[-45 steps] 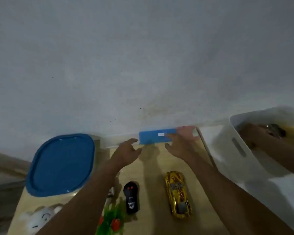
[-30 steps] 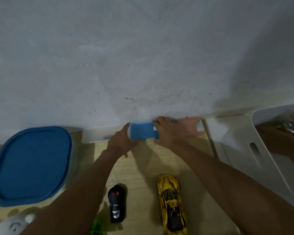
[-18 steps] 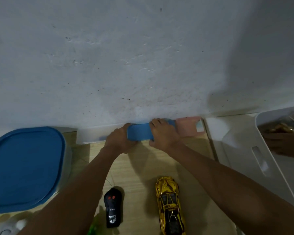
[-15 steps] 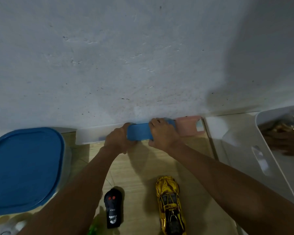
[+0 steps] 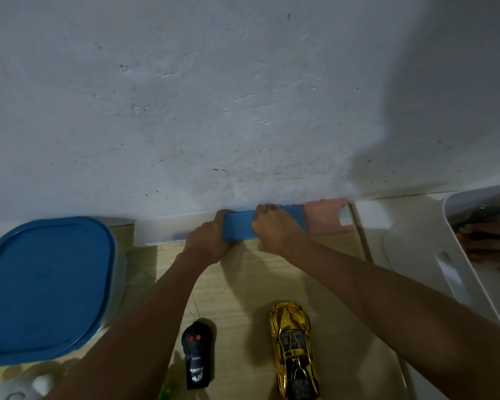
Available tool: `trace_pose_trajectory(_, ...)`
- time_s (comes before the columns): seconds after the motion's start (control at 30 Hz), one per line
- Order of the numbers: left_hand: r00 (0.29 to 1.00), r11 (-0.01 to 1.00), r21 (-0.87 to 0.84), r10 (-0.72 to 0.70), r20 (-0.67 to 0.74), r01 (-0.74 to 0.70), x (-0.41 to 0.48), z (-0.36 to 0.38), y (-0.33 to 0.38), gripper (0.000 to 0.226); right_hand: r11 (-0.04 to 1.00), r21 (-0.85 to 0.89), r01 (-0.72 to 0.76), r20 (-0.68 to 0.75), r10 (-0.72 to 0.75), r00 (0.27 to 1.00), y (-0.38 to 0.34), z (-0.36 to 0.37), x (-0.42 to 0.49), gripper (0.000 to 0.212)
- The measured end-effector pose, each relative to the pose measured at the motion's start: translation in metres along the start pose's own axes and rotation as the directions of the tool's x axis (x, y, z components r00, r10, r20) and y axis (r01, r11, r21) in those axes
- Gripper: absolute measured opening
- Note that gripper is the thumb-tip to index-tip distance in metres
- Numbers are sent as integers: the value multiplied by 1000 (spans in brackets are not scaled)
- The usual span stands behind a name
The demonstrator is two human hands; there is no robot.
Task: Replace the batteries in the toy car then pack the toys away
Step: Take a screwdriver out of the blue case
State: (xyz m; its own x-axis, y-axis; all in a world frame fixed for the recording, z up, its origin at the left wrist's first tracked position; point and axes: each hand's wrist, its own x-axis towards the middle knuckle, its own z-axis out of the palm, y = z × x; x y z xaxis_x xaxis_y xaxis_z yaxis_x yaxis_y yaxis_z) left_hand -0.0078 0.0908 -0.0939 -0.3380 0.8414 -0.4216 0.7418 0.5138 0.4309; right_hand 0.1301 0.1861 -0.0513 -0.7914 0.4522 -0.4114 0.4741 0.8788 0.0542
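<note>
Head view, early stage of battery swap. Left hand (image 5: 207,242) grips the left end of a flat blue rectangular plastic case (image 5: 238,230), fingers curled round it. Right hand (image 5: 274,229) grips the same case nearer its middle, fingers hooked over the far edge. The case stands against the grey plaster wall (image 5: 243,111), btwn a translucent white plastic box (image 5: 162,230) just left of the L hand and a pink plastic case (image 5: 325,216) on the R-hand side; contents not visible. Metallic gold toy car (image 5: 293,347) lies roof-up on the pale wooden tabletop (image 5: 243,284), well nearer the person than both hands, btwn the forearms. Black handheld remote control (image 5: 196,357) w/ two red buttons lies just left of it. Judgement: car looks unopened, no batteries in sight, so opening, swap, closing and packing all remain. Likely packing targets: tub w/ rounded blue lid (image 5: 41,284) far left of the L hand; white plastic bin (image 5: 451,272) right of the R hand, where another person's hand (image 5: 485,243) reaches in; bin contents too blurred to tell.
</note>
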Motion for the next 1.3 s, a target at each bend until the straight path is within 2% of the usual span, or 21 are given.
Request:
trace_pose_trajectory(0.17,1000,1000,-14,4,-8,-4,1,3,-1,65,1000,-19,18,-16,-18,1000,0,1,-1,29)
trace_pose_trajectory(0.43,999,999,-37,-14,-29,13,2,7,-5,72,997,74,24,-48,-20,999,10,-10,-7,25)
trace_pose_trajectory(0.63,998,995,-100,1,-70,-8,-3,10,-8,74,975,221,-18,-224,69,972,30,7,-19,36)
trace_pose_trajectory(0.73,997,963,-263,40,-71,-57,-13,11,-8,79,901,434,17,-413,182,892,30,15,-27,28)
trace_pose_trajectory(0.83,990,937,-339,39,-132,-82,-22,18,-7,79,855,515,57,-594,308,743,31,26,-24,28)
trace_pose_trajectory(0.93,968,963,-271,-72,-241,4,-29,27,-5,81,852,522,-21,-619,396,679,31,35,-20,21)
trace_pose_trajectory(1.0,949,956,-292,-110,-297,20,-33,34,-1,72,854,504,-128,-637,467,613,30,34,-23,18)
trace_pose_trajectory(1.07,932,953,-303,-135,-336,28,-37,38,4,58,813,550,-192,-623,552,553,26,28,-27,18)
trace_pose_trajectory(1.13,922,960,-275,-144,-359,43,-38,43,6,43,714,684,-150,-527,625,576,23,25,-28,19)
trace_pose_trajectory(1.2,917,967,-249,-149,-371,56,-37,47,6,31,622,780,-68,-424,606,673,23,29,-27,20)
trace_pose_trajectory(1.23,918,966,-254,-150,-367,56,-36,48,4,29,627,777,-56,-396,556,731,23,33,-27,19)
trace_pose_trajectory(1.3,927,953,-299,-149,-344,42,-30,55,9,27,711,699,-69,-345,420,839,35,45,-28,21)
